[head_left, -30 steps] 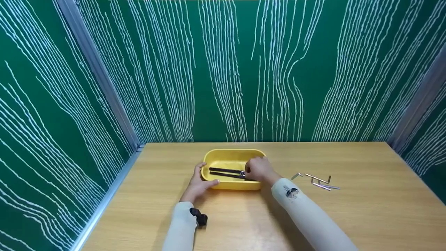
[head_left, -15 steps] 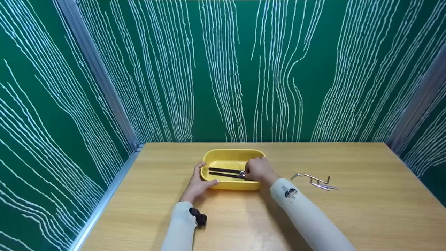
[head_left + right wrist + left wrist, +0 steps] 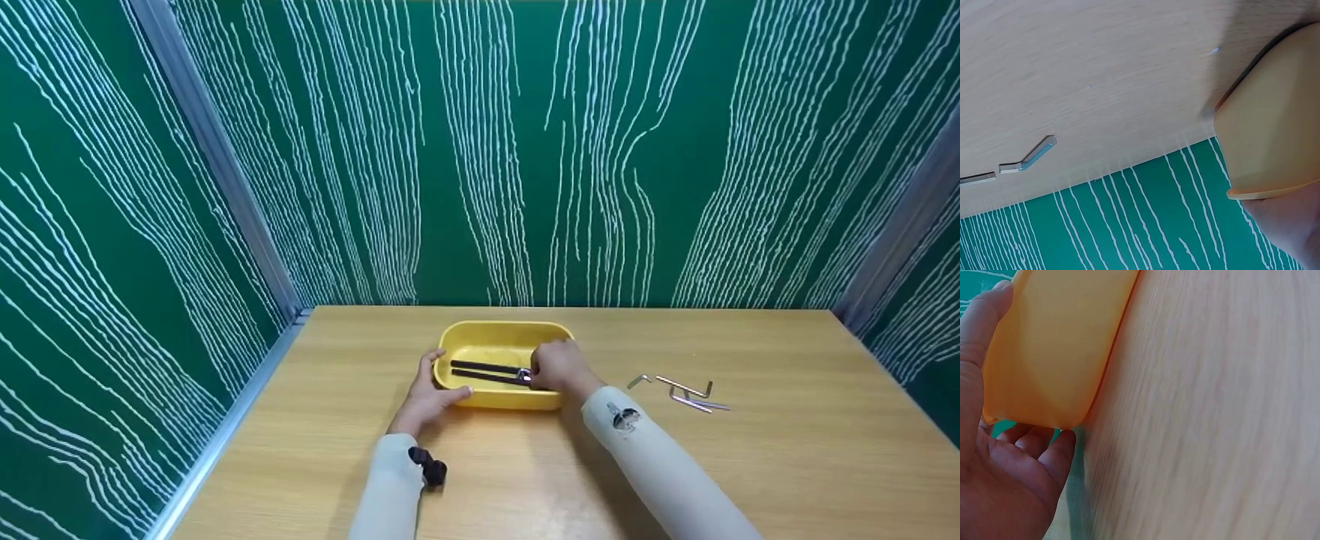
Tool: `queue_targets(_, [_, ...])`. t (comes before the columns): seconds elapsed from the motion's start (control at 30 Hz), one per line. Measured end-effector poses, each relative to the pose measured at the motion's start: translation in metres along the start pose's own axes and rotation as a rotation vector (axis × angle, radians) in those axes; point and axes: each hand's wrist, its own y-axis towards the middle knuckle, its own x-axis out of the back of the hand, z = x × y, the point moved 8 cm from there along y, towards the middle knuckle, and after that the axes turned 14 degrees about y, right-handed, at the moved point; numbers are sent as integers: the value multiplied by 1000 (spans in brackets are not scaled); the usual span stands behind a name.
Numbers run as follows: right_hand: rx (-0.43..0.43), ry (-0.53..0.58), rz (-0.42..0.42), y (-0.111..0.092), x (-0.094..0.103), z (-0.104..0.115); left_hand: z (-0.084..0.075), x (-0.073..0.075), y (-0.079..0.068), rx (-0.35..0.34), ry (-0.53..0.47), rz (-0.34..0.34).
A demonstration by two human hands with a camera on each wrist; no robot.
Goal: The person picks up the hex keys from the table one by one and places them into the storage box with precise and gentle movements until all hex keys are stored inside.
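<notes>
A yellow plastic tub [image 3: 506, 401] stands on the table. Inside lies a pliers-like tool [image 3: 484, 367] with two long black handles spread slightly apart and pointing left; a bit of its metal joint shows. My right hand [image 3: 561, 365] reaches in over the tub's right end, fingers curled around the tool's head, which they hide. My left hand [image 3: 426, 394] grips the tub's left end, thumb along the near rim. In the left wrist view, its fingertips press the end wall of the tub [image 3: 1061, 349]. Only part of the right hand [image 3: 1292, 219] shows beyond the tub rim in the right wrist view.
Several L-shaped hex keys [image 3: 682, 384] lie on the wooden table [image 3: 795, 450] to the right of the tub. One hex key [image 3: 1030, 157] shows in the right wrist view. Green walls with white wavy lines [image 3: 480, 150] enclose the table's back and sides.
Both hands, the tub and the tool hold almost the same place. Only a slight shift of the whole head view shows.
</notes>
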Motion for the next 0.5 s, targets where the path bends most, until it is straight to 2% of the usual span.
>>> queue_targets(0.23, [91, -73, -73, 0, 2, 4, -1, 0, -1, -29, -6, 10])
queue_targets(0.5, [58, -47, -59, 1, 2, 2, 2, 0, -1, 22, 15, 7])
